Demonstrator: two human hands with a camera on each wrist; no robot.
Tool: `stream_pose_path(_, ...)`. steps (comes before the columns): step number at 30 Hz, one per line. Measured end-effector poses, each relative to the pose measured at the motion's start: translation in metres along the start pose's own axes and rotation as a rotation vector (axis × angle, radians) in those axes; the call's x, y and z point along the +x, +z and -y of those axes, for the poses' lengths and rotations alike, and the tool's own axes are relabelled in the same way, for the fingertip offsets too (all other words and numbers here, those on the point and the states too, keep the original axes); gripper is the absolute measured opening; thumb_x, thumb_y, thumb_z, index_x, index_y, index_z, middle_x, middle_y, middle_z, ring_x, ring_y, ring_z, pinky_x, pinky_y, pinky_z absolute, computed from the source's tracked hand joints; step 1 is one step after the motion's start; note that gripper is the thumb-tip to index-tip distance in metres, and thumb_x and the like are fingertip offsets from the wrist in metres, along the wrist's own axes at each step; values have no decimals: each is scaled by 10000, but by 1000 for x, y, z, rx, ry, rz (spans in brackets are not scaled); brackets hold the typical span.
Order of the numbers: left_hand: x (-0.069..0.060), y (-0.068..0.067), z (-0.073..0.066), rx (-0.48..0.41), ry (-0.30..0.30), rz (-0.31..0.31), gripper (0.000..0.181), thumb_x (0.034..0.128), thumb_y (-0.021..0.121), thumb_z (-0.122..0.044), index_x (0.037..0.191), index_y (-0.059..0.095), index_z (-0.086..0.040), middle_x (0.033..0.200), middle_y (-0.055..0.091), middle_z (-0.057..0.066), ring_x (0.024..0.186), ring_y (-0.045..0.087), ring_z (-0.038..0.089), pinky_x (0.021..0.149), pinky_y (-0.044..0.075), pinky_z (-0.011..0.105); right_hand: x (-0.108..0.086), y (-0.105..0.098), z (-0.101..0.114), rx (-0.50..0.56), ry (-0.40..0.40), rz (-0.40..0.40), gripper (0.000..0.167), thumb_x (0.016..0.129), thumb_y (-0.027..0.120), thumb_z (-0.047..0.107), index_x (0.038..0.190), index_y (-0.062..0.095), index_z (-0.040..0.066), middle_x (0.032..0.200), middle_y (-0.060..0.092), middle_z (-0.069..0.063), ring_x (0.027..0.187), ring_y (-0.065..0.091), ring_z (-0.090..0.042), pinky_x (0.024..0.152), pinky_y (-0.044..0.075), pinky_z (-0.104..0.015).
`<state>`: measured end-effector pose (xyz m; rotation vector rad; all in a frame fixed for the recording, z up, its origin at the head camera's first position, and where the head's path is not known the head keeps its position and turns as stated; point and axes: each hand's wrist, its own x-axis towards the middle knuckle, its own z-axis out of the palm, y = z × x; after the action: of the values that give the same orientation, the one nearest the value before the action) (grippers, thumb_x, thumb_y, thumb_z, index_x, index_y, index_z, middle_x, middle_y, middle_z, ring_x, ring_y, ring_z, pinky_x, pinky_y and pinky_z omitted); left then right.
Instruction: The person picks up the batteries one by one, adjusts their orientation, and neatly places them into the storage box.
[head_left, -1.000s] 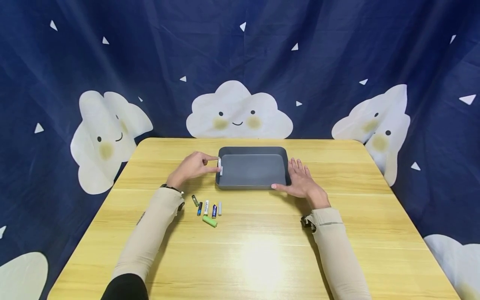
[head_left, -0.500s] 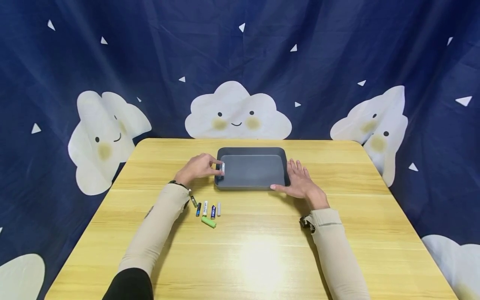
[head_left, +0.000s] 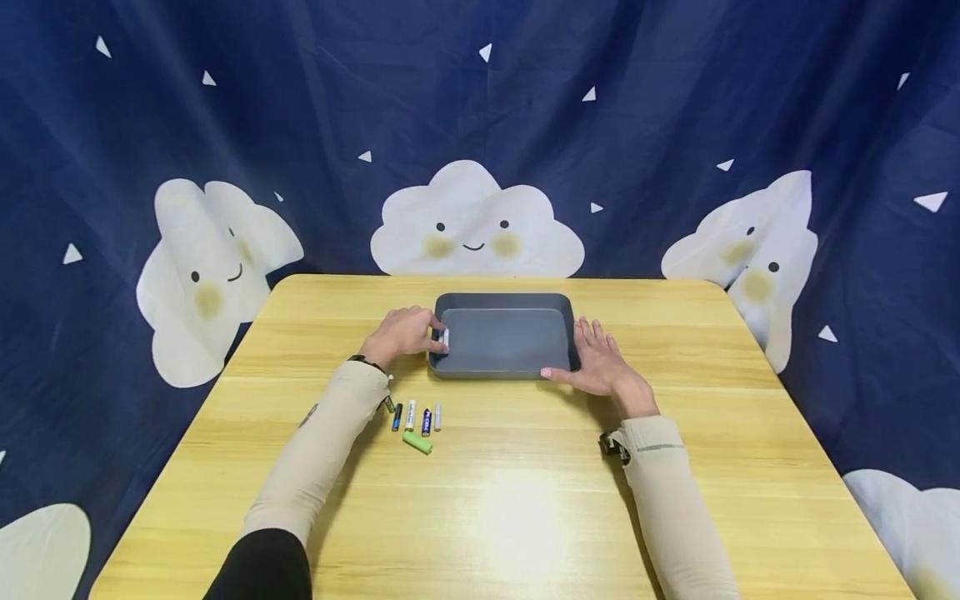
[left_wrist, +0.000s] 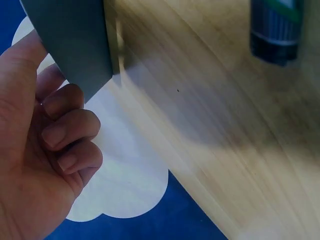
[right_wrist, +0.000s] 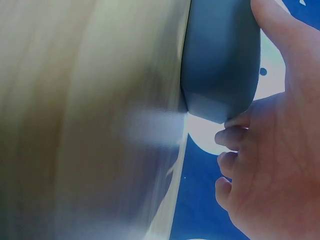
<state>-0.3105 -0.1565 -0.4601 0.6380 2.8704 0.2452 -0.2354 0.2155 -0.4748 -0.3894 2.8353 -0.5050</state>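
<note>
In the head view a dark grey tray point(head_left: 510, 342) lies at the table's far side. My left hand point(head_left: 405, 333) reaches over its left wall, thumb and forefinger pinching a small white battery point(head_left: 446, 337) inside the left end. The left wrist view shows the other fingers of this hand point(left_wrist: 50, 135) curled outside the tray wall point(left_wrist: 75, 45); the battery is hidden there. Against the tray's right end and near corner rests my right hand point(head_left: 600, 362), its fingers and thumb extended. The right wrist view has this hand point(right_wrist: 280, 135) beside the tray's outer wall point(right_wrist: 220, 60).
Left of centre, in front of the tray, lie several batteries: a green one point(head_left: 417, 442), a white one point(head_left: 411, 415), a dark blue one point(head_left: 427, 422), a thin pale one point(head_left: 438, 417) and a black-and-blue one point(head_left: 397, 417). Another is partly covered by the left sleeve point(head_left: 322, 450).
My left hand has moved right and over the tray's left wall, taking the white battery from the wall to inside the tray. My right hand has stayed at the right end.
</note>
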Motion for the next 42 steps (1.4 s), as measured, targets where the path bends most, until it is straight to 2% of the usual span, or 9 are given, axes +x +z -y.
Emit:
stream_pose_path(3, 1, 2, -1, 40, -9, -1, 558, 837, 818, -531, 1273, 757, -190, 1270, 749, 52, 847, 638, 188, 613, 414, 317, -1, 1, 0, 8, 0, 1, 1258, 888, 551, 788, 1628, 0, -67, 1726, -36, -247, 1605, -50, -454, 1287, 7, -604)
stream_pose_path(7, 1, 3, -3, 61, -18, 2, 553, 838, 817, -529, 1272, 758, -190, 1287, 742, 47, 1018, 714, 247, 709, 514, 384, -1, 2, 0, 16, 0, 6, 1256, 889, 553, 785, 1628, -1, -66, 1726, -43, -243, 1605, -54, -451, 1287, -2, -601)
stream_pose_path(14, 2, 3, -6, 60, -33, 18, 541, 841, 828, -491, 1271, 757, -170, 1289, 740, 58, 1155, 705, 314, 871, 567, 478, -1, 2, 1, 15, 1, 7, 1264, 885, 544, 799, 1628, -5, -63, 1724, -35, -248, 1605, -49, -450, 1287, 2, -600)
stream_pose_path(18, 1, 2, -7, 60, -32, 30, 541, 846, 825, -485, 1274, 755, -162, 1292, 738, 64, 1173, 700, 313, 904, 564, 490, -1, 3, 1, 11, -1, 8, 1265, 885, 539, 803, 1628, -4, -64, 1724, -32, -248, 1604, -41, -453, 1287, 14, -603)
stream_pose_path(26, 0, 3, -7, 52, -18, 39, 482, 853, 817, -477, 1231, 779, -179, 1176, 768, 57, 1025, 719, 259, 806, 556, 437, -1, 4, 1, 20, -3, 6, 1268, 880, 549, 803, 1628, 8, -66, 1725, -31, -247, 1604, -41, -453, 1288, 7, -598)
stream_pose_path(31, 0, 4, -7, 46, -5, 58, 431, 861, 812, -477, 1159, 797, -166, 1000, 752, 27, 839, 640, 201, 691, 475, 368, -1, 4, 1, 12, -6, 6, 1265, 884, 550, 798, 1626, 11, -74, 1723, -23, -253, 1602, -33, -460, 1287, 17, -601)
stream_pose_path(35, -1, 2, -7, 39, 2, 65, 482, 862, 805, -496, 1199, 770, -153, 993, 744, 36, 833, 631, 203, 684, 466, 359, -1, 4, 0, 13, -4, 12, 1266, 884, 545, 800, 1626, 3, -71, 1724, -30, -250, 1603, -40, -457, 1288, 12, -597)
stream_pose_path(38, -3, -1, -6, 19, 3, 34, 577, 864, 800, -510, 1300, 726, -140, 1072, 759, 49, 844, 639, 199, 679, 457, 348, -1, 3, 0, 18, -1, 14, 1269, 882, 548, 800, 1627, -4, -67, 1724, -43, -245, 1604, -54, -450, 1288, 1, -593)
stream_pose_path(42, -9, -6, -3, -46, 14, -26, 572, 921, 742, -494, 1362, 688, -135, 948, 752, 65, 672, 560, 189, 596, 384, 334, 1, 2, -2, 8, -2, 6, 1273, 879, 544, 806, 1628, -4, -66, 1725, -52, -242, 1607, -64, -439, 1290, -5, -589)
